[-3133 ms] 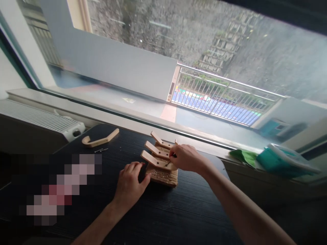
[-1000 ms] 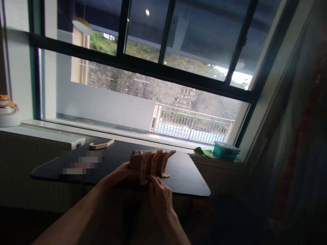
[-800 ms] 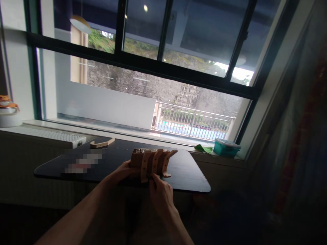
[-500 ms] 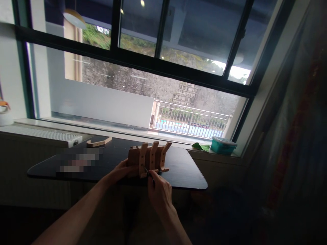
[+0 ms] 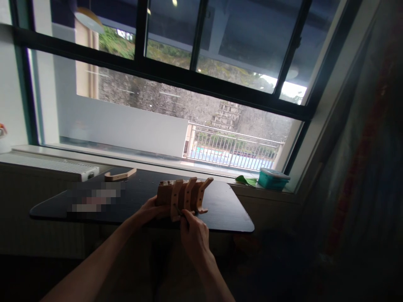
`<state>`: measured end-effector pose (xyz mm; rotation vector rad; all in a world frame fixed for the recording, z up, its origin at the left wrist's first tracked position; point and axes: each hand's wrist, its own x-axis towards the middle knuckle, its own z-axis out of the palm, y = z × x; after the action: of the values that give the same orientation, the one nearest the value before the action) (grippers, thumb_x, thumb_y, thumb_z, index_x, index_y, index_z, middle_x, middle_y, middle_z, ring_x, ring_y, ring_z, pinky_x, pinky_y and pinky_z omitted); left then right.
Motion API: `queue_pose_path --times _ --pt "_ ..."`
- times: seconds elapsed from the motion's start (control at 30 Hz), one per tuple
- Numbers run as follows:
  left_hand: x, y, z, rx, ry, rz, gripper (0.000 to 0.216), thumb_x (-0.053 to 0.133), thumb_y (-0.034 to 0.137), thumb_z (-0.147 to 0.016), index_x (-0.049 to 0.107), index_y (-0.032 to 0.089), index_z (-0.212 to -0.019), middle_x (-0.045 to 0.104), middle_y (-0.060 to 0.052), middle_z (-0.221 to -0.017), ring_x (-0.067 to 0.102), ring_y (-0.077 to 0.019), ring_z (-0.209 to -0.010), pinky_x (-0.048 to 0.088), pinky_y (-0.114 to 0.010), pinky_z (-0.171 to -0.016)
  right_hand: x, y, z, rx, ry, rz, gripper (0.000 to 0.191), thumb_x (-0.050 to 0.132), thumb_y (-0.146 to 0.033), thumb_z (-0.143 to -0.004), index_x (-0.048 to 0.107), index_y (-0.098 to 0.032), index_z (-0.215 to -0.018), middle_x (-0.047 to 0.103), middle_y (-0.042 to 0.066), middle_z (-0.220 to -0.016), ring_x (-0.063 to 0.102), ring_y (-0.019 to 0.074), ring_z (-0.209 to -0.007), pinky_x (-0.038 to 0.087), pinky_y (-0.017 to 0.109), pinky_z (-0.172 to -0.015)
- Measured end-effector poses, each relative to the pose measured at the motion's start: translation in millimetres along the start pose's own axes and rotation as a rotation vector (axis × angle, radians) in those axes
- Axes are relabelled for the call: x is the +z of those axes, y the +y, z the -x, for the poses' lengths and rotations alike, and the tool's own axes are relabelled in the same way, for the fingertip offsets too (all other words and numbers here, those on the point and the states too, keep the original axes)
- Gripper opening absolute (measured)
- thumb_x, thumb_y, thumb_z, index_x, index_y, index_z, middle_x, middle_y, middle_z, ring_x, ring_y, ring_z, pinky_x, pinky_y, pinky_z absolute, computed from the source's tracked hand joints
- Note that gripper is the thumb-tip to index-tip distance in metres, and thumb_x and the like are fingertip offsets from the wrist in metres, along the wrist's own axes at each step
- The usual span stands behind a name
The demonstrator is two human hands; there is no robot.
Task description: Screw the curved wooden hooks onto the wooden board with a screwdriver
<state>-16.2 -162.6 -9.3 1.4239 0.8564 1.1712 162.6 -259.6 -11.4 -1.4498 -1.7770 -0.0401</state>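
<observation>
A brown wooden hook rack (image 5: 164,196) stands tilted at the table's near edge, with three pale curved wooden hooks (image 5: 188,193) side by side on its front. Dark holes or screw heads dot the hooks. My left hand (image 5: 151,208) is closed around the rack's left end, its fingers partly hidden. In my right hand (image 5: 195,228), the closed fingers pinch a thin dark screwdriver-like tool (image 5: 179,210); its tip points at the lower part of the leftmost hook. The exact kind of tool is hard to make out.
A black table (image 5: 225,212) with rounded corners carries a loose curved wooden hook (image 5: 121,174) at the back left and a pixelated patch (image 5: 94,200). On the windowsill are a teal lidded box (image 5: 273,179) and a green leaf-shaped item (image 5: 246,180). A white radiator (image 5: 47,164) stands left.
The view has shifted slightly. The rack's hooks sit marginally lower, and my right hand has turned a little around the tool. Both hands keep their holds.
</observation>
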Motion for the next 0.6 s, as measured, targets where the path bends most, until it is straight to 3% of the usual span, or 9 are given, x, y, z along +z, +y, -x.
queue_pose_path --times 0.23,0.43,0.5,0.6 --pt "-2 -1 -8 -0.009 -0.013 0.032 0.055 0.086 0.032 -0.043 0.069 0.012 -0.091 0.072 -0.007 -0.084 0.066 -0.0284 -0.083 0.053 -0.036 -0.070 -2 -8 1 -0.017 -0.015 0.092 0.032 0.042 -0.021 -0.091 0.063 -0.023 -0.115 0.073 0.005 -0.094 0.069 0.0210 -0.080 0.048 0.027 -0.067" --pt "0 -9 -12 -0.033 0.032 0.066 0.045 0.085 0.027 -0.044 0.069 0.012 -0.083 0.072 -0.004 -0.073 0.066 -0.0235 -0.068 0.052 -0.033 -0.063 -5 -21 -1 -0.031 -0.124 0.289 0.038 0.041 -0.010 -0.088 0.063 -0.024 -0.115 0.071 0.007 -0.092 0.069 0.0213 -0.073 0.047 0.027 -0.060" --pt "2 -12 -12 -0.033 0.052 0.086 0.048 0.084 0.025 -0.045 0.068 0.013 -0.088 0.073 -0.004 -0.078 0.066 -0.0228 -0.071 0.052 -0.031 -0.065 -5 -22 -1 -0.044 -0.143 0.300 0.041 0.040 -0.007 -0.087 0.062 -0.023 -0.118 0.070 0.009 -0.096 0.069 0.0217 -0.076 0.048 0.028 -0.060" --pt "4 -12 -11 -0.045 0.069 0.095 0.046 0.084 0.024 -0.045 0.068 0.012 -0.086 0.071 -0.003 -0.069 0.065 -0.0221 -0.064 0.050 -0.030 -0.057 -1 -18 0 -0.029 -0.157 0.223 0.045 0.039 -0.006 -0.086 0.060 -0.021 -0.123 0.070 0.012 -0.095 0.069 0.0238 -0.077 0.049 0.031 -0.064"
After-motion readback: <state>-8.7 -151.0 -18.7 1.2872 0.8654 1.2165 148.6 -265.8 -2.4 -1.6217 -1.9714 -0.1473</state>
